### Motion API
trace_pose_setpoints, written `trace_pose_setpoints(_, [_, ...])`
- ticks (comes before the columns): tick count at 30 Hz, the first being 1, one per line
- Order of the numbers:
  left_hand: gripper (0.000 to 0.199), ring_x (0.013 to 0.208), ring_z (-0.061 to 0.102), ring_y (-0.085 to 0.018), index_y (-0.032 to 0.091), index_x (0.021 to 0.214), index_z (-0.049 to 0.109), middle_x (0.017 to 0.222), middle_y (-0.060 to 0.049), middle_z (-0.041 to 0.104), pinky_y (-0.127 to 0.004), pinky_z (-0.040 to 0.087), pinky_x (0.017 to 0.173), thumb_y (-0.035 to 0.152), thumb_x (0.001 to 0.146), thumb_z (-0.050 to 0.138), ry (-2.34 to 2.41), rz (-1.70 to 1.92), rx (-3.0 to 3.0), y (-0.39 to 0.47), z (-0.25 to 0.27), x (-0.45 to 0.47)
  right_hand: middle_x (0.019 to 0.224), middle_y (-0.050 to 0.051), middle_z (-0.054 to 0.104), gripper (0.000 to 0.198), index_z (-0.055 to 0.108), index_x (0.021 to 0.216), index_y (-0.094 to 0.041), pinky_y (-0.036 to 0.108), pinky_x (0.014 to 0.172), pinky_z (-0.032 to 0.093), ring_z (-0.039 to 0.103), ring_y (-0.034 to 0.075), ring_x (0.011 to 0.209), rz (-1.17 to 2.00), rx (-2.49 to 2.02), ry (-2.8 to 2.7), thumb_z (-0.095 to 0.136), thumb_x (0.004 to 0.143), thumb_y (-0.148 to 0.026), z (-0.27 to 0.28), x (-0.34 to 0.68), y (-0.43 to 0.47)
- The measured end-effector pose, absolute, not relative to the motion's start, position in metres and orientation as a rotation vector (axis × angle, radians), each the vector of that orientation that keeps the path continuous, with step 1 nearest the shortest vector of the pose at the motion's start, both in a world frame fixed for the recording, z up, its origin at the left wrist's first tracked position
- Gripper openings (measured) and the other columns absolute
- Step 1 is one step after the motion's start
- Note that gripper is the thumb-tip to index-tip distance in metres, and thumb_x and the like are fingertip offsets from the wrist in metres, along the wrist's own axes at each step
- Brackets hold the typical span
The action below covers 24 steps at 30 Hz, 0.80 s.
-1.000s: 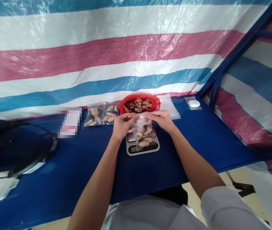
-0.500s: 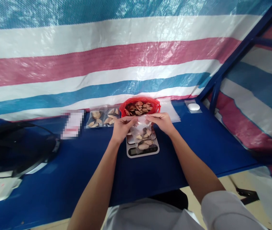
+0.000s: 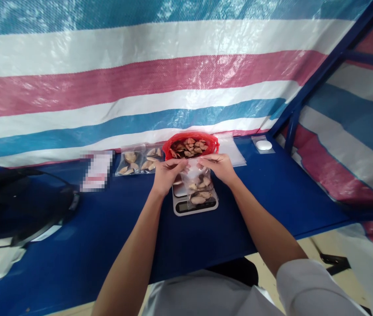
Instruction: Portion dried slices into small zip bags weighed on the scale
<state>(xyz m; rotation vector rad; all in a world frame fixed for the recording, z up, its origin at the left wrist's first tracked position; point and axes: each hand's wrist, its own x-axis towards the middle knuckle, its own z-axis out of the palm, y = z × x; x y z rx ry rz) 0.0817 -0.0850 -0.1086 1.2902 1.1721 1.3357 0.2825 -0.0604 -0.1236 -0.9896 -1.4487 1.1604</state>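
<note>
"Plastic, clear and thin: what gripped it?"

"Fingers [image 3: 183, 166] of both hands. The left hand [image 3: 165, 177] and the right hand [image 3: 222, 170] each had thumb and fingers clamped on the top edge of a clear bag [image 3: 200, 189]."

"Where was that bag?"

"Above a white scale [image 3: 181, 207], with brown and cream pieces [image 3: 198, 199] in its lower part. Whether it touched the scale, I could not tell."

"And beyond?"

"Just behind sat a red bag [image 3: 167, 145], its mouth wide, with similar pieces inside. Two filled bags [image 3: 127, 165] lay to its left, flat clear bags [image 3: 234, 151] to its right. Farther right on the blue counter [image 3: 123, 224] was a white oval object [image 3: 263, 145]. Striped sheeting [image 3: 173, 70] hung behind."
</note>
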Motion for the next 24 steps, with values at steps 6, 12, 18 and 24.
trace_pose_setpoints(6, [0.036,0.061,0.067,-0.017,0.015,0.076,0.08,0.068,-0.006,0.075,-0.03,0.056,0.065,0.05,0.067,0.087,1.13,1.368,1.254,-0.0835,-0.1095,0.0807,0.073,0.003,0.078,0.032,0.081,0.081,-0.02,0.03,0.061,0.056,0.07,0.018,0.066,1.205,-0.957,-1.385,0.083,0.072,-0.051,-0.1181,0.2847,-0.0615])
trace_pose_setpoints(12, [0.037,0.06,0.067,-0.017,0.016,0.074,0.08,0.07,-0.006,0.076,-0.031,0.057,0.063,0.05,0.065,0.088,1.135,1.399,1.207,-0.0824,-0.1116,0.0803,0.071,0.004,0.076,0.037,0.081,0.078,-0.02,0.03,0.055,0.055,0.068,0.018,0.062,1.233,-1.015,-1.352,0.083,0.069,-0.055,-0.1178,0.2895,-0.0614])
trace_pose_setpoints(18, [0.036,0.059,0.067,-0.016,0.016,0.075,0.079,0.072,-0.006,0.076,-0.03,0.056,0.06,0.05,0.067,0.087,1.111,1.361,1.14,-0.0821,-0.1146,0.0778,0.07,0.003,0.076,0.034,0.082,0.08,-0.021,0.029,0.055,0.055,0.066,0.017,0.061,1.236,-1.02,-1.337,0.083,0.071,-0.053,-0.1208,0.29,-0.0585])
trace_pose_setpoints(24, [0.037,0.061,0.067,-0.017,0.016,0.074,0.078,0.068,-0.005,0.075,-0.03,0.057,0.065,0.052,0.068,0.086,1.14,1.376,1.204,-0.0839,-0.1128,0.0805,0.072,0.003,0.076,0.037,0.081,0.083,-0.022,0.029,0.054,0.055,0.068,0.018,0.063,1.213,-1.015,-1.346,0.08,0.072,-0.057,-0.1213,0.2846,-0.0587])
